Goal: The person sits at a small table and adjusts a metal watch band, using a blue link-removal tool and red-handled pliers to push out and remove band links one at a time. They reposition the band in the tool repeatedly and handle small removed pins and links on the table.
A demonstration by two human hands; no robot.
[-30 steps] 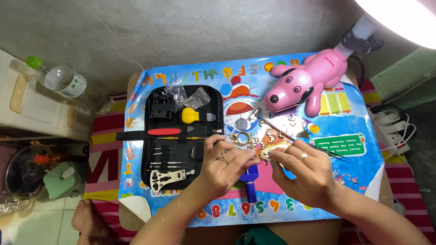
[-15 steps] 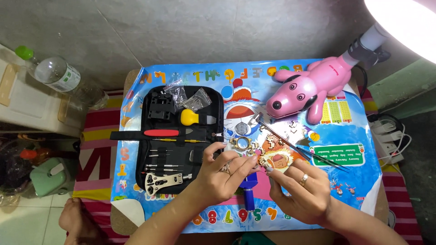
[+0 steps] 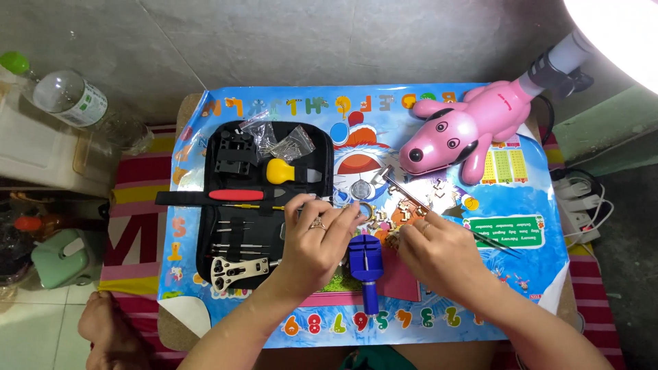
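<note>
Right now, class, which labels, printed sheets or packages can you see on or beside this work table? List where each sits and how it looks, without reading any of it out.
Clear plastic bottle with a white and green label: far left, lying tilted on a pale box.
Glossy blue printed mat: covers the table, bright letters and numerals along its edges.
Green label panel: printed on the mat, beyond the right hand.
Small clear plastic bags: at the top of the open black tool case.

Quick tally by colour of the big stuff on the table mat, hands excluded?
Black: 1, the open tool case
Pink: 1, the dog-shaped lamp
Blue: 1, the small press tool between the left hand and the right hand
Yellow: 1, the round-handled tool in the case
Red: 1, the long-handled tool in the case
Total: 5
</note>
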